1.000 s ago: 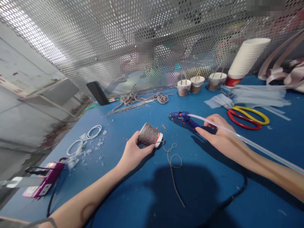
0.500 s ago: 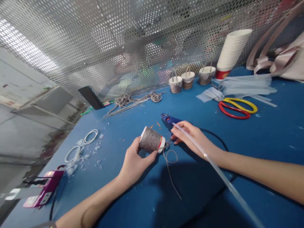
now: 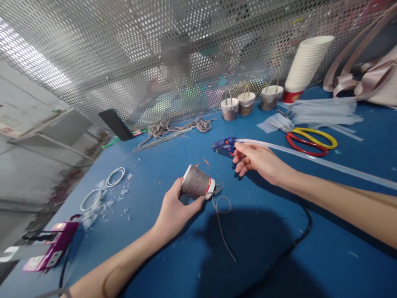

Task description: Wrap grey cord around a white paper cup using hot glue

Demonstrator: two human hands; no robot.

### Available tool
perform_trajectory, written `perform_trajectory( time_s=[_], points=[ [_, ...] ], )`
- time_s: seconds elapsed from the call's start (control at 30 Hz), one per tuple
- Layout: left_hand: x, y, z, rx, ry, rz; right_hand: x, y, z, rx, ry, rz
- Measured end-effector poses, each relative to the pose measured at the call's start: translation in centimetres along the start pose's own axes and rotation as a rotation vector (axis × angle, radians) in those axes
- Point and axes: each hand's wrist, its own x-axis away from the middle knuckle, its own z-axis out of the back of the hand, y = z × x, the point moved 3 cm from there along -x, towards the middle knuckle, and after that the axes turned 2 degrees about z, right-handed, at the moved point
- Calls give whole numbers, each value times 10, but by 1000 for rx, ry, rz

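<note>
Left grip (image 3: 173,207) around cup (image 3: 197,182)

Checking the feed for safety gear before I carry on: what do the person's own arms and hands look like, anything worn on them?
Both arms are bare along all that shows, with no sleeves visible. The left hand and the right hand wear no gloves, and no rings, watch or wristband show on either. Fingers are slim, nails short and unpainted as far as the picture shows. No markings, tape or cables are attached to either arm.

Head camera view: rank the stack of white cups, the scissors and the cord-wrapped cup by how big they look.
1. stack of white cups
2. scissors, close to the stack, so unsure
3. cord-wrapped cup, smallest though nearest, in the left hand
</note>
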Motion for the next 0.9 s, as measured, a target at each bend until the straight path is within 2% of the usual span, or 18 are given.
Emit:
perform_trajectory(
  time_s=[0.17, 0.33, 0.4, 0.5, 0.57, 0.63, 0.73, 0.8, 0.9],
  points=[
    [0, 2, 0, -8, 8, 23, 8, -2, -2, 23, -10, 46],
    [1, 3, 1, -12, 41, 36, 24, 11, -27, 203, -134, 167],
    [2, 3, 2, -43, 75, 32, 29, 19, -41, 170, -173, 141],
    [5, 4, 6, -114, 138, -16, 34, 26, -60, 11, -287, 7],
    [5, 4, 7, -163, 171, -62, 37, 25, -67, -43, -331, -57],
    [5, 4, 9, -191, 188, -86, 40, 23, -66, 16, -314, -64],
    [4, 3, 10, -201, 173, -44, 43, 18, -59, 306, -273, 79],
    [3, 2, 8, -179, 125, -2, 44, 14, -55, 506, -270, 299],
    [4, 5, 6, -111, 32, 49, 49, 13, -53, 687, -292, 671]
  ],
)
